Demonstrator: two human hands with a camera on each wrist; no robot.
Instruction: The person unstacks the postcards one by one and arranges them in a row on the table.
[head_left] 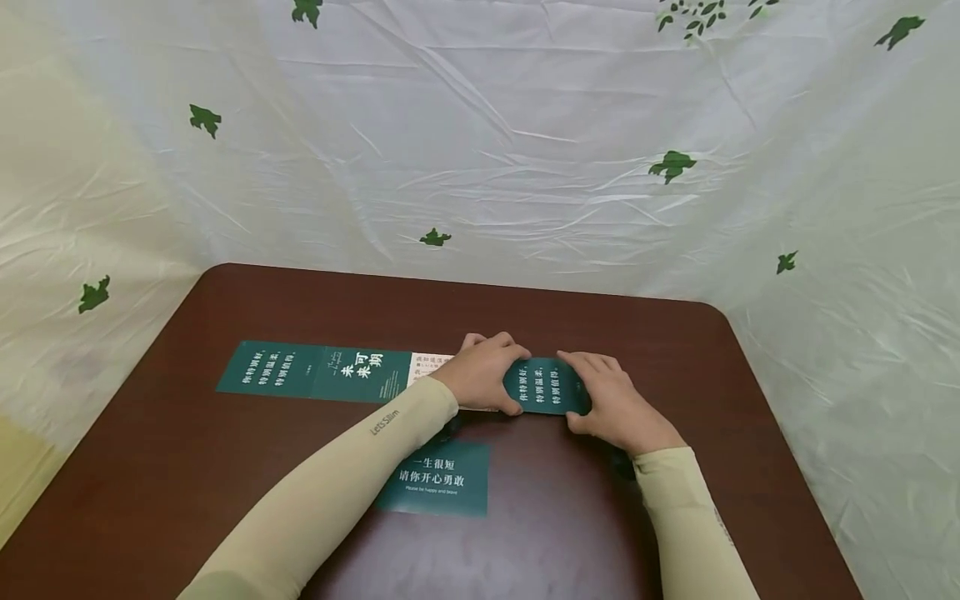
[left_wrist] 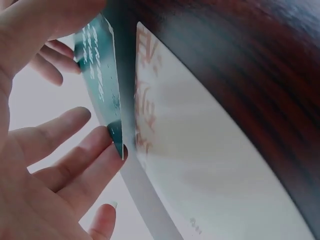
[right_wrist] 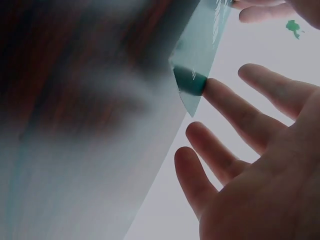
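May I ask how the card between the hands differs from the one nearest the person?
Text runs up-and-down on the gripped card, crosswise on the near card. The left hand and right hand hold the gripped card; the near card lies on the table, partly behind the left sleeve. Both are green with white lettering.

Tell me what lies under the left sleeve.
Under the left sleeve, on the table, lies a green card reading "Please be happy and brave", its left part covered. The wrist end overlaps a pale card, and a dark object there is mostly hidden.
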